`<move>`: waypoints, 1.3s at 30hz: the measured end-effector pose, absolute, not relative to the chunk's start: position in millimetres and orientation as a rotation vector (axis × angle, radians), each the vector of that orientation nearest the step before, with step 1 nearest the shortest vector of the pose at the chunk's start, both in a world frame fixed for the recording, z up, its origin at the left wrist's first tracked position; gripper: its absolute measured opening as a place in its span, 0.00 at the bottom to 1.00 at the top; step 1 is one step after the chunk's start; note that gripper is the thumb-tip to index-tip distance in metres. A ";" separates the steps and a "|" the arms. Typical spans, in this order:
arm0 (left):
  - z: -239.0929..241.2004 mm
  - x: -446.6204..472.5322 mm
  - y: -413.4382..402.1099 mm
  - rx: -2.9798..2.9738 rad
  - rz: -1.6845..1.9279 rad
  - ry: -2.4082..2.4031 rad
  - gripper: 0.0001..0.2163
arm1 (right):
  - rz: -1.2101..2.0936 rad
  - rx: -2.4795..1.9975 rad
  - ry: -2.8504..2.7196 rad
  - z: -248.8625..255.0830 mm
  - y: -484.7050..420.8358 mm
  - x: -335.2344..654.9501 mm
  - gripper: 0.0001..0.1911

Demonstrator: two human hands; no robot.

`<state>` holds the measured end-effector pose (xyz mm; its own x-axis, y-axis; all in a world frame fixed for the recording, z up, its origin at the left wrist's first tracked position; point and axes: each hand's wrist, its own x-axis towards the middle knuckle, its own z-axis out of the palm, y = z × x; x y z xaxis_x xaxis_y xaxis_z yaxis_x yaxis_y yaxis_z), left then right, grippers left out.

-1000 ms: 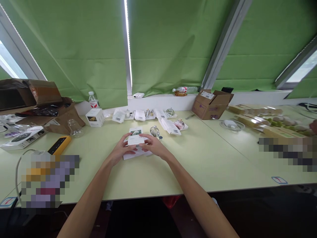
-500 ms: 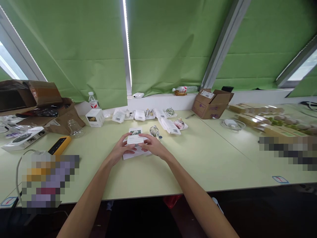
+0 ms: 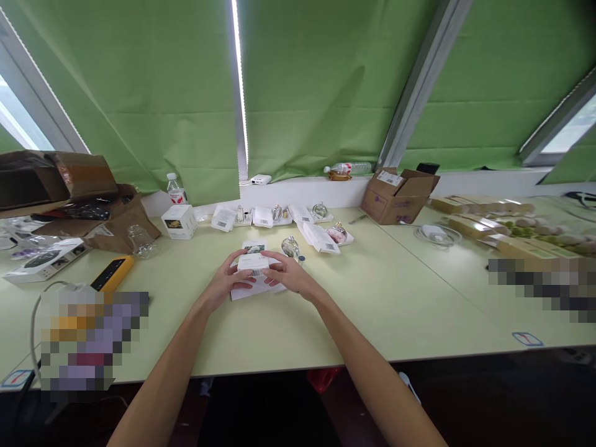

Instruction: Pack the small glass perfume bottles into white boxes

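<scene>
From my head camera, I grip a small white cardboard box (image 3: 254, 262) between both hands over the pale green tabletop (image 3: 372, 316), my left hand (image 3: 223, 282) closed on its left side and my right hand (image 3: 294, 274) on its right. A barcode shows on its near face; the fine print on top is too small for me to read. Just right of the box stands a round, clear glass bottle (image 3: 289, 247). Beyond the box to the right lies a flat white packet (image 3: 321, 237) with a barcode label. Beyond it to the left is a white cube-shaped carton (image 3: 179, 221) with a dark picture panel. Farther right of the box, a brown corrugated carton (image 3: 395, 202) bears purple printing and a white label, both illegible to me.
</scene>
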<state>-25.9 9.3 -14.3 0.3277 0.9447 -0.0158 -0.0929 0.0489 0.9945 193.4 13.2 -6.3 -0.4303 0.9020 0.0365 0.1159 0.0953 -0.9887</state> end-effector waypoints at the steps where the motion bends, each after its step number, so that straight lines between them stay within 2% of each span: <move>1: -14.6 -26.1 9.6 1.251 0.988 0.904 0.33 | 1.406 -1.018 -1.665 -6.3 13.3 193.5 0.32; 39: -15.0 -25.6 10.5 1.257 1.002 0.925 0.30 | 1.395 -1.034 -1.649 -5.9 12.1 191.9 0.29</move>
